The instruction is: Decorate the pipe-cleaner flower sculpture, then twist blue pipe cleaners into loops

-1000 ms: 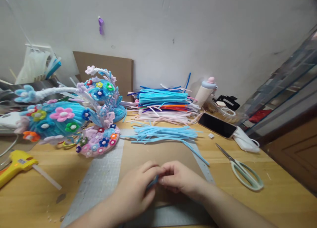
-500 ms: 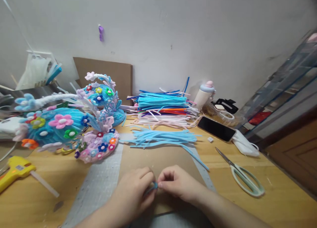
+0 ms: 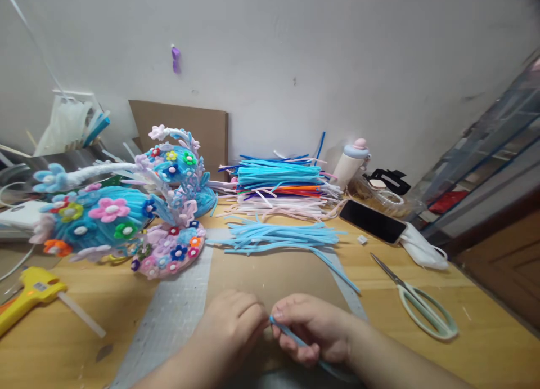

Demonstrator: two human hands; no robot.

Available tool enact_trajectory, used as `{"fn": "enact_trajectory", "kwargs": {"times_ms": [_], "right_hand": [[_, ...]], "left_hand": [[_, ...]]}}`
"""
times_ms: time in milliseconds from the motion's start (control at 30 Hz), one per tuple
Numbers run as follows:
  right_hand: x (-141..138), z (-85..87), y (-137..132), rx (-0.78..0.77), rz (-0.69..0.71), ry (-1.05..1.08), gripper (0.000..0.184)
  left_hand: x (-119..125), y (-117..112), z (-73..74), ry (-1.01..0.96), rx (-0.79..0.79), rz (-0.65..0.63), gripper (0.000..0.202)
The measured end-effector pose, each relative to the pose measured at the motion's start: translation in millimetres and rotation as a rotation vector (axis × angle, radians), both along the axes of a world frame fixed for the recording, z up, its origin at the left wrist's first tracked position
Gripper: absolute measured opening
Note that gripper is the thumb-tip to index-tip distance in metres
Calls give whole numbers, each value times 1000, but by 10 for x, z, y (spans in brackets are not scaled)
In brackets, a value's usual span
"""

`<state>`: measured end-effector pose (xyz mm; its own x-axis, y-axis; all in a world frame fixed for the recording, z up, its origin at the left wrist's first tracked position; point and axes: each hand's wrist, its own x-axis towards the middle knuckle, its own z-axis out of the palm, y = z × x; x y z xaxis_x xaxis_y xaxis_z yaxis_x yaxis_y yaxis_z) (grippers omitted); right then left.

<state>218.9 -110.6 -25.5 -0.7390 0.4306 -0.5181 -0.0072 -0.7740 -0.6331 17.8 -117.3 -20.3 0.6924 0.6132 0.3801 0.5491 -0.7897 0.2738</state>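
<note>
A light-blue pipe cleaner (image 3: pixel 293 337) runs between my hands over the cardboard sheet (image 3: pixel 274 273), its bent end at the fingertips and its tail trailing down to the right. My right hand (image 3: pixel 314 324) grips it between thumb and fingers, palm partly turned up. At the bent end my left hand (image 3: pixel 234 324) is closed, back of the hand toward me; its fingertips are mostly hidden. Beyond the hands lies a loose bundle of light-blue pipe cleaners (image 3: pixel 282 235).
Behind the bundle is a multicoloured pipe cleaner stack (image 3: pixel 278 178). Fuzzy flower ornaments (image 3: pixel 105 214) and a yellow glue gun (image 3: pixel 36 293) stand left. To the right are scissors (image 3: pixel 422 304), a phone (image 3: pixel 371 220) and a bottle (image 3: pixel 350 164).
My right hand has turned palm-up and now has the pipe cleaner along its fingers; before, a short blue bit showed at my left fingertips. The view has shifted slightly.
</note>
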Motion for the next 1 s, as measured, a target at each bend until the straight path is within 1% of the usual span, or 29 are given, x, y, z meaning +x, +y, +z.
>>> {"fn": "enact_trajectory", "kwargs": {"times_ms": [100, 200, 267, 367, 433, 500, 533, 567, 600, 633, 667, 700, 733, 767, 800, 833, 867, 900, 933, 967, 1000], "right_hand": [[31, -18, 13, -208, 11, 112, 12], [35, -33, 9, -328, 56, 162, 13], [20, -30, -6, -330, 75, 162, 15], [-15, -13, -40, -263, 28, 147, 10], [-47, -16, -65, -232, -1, 124, 4], [-89, -38, -90, -181, -27, 65, 5], [-111, -52, -103, -107, -52, 11, 7], [-130, -64, -115, 18, -84, -59, 9], [-144, -69, -126, 200, -118, -146, 9], [-149, -66, -136, 434, -137, -240, 10], [-143, -53, -145, 706, -125, -327, 12], [-127, -31, -153, 990, -73, -399, 13], [-103, -3, -161, 1260, 7, -455, 14], [-75, 27, -167, 1495, 94, -496, 14], [-47, 55, -174, 1681, 175, -528, 14], [-24, 77, -181, 1808, 236, -545, 14], [-9, 89, -188, 1872, 261, -557, 14], [-5, 91, -194, 1871, 254, -555, 14], [-11, 84, -198, 1804, 224, -541, 13], [-26, 69, -200, 1682, 168, -520, 12], [-45, 52, -199, 1522, 92, -501, 13]], "left_hand": [[11, -14, 22, -37, 59, -32, 13], [20, -29, 22, -38, 94, -47, 14], [26, -39, 15, -14, 105, -48, 12], [42, -58, 7, 43, 93, -37, 11], [57, -75, 5, 73, 61, -14, 12], [74, -98, 4, 79, -9, 25, 13], [83, -112, 4, 71, -69, 45, 12], [93, -125, 3, 53, -148, 62, 11], [104, -137, 1, 26, -240, 83, 10], [115, -145, -4, -5, -342, 105, 8], [128, -148, -12, -37, -448, 129, 7], [139, -145, -23, -73, -554, 161, 7], [150, -135, -36, -112, -672, 198, 6], [157, -119, -51, -152, -813, 227, 5], [161, -97, -64, -190, -983, 234, 5], [159, -73, -74, -222, -1163, 214, 4], [154, -49, -78, -250, -1328, 176, 2], [145, -29, -75, -268, -1445, 131, 1], [133, -15, -66, -273, -1480, 96, 2], [121, -9, -51, -268, -1420, 81, 2], [110, -11, -32, -251, -1281, 83, 1]]}}
